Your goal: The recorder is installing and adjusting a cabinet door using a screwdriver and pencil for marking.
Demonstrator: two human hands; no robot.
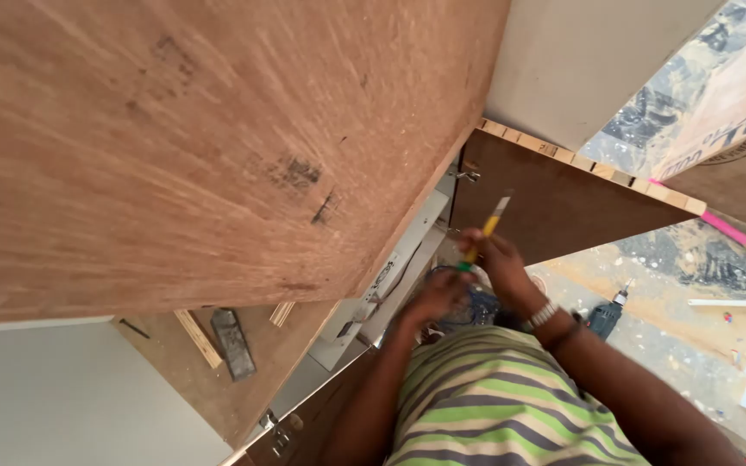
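Now: R hand (495,252) gripping yellow screwdriver (483,231); L hand (438,296) closed, contents unclear.

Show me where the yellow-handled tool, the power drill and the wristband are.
yellow-handled tool (488,228), head view, on its yellow handle.
power drill (606,316), head view, on its dark body.
wristband (543,315), head view, on the pale band.

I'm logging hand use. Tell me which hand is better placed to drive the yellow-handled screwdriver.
Probably the right hand: its fingers already wrap the screwdriver, tip pointing toward the brown cabinet panel. The left hand sits lower, near the blue bundle.
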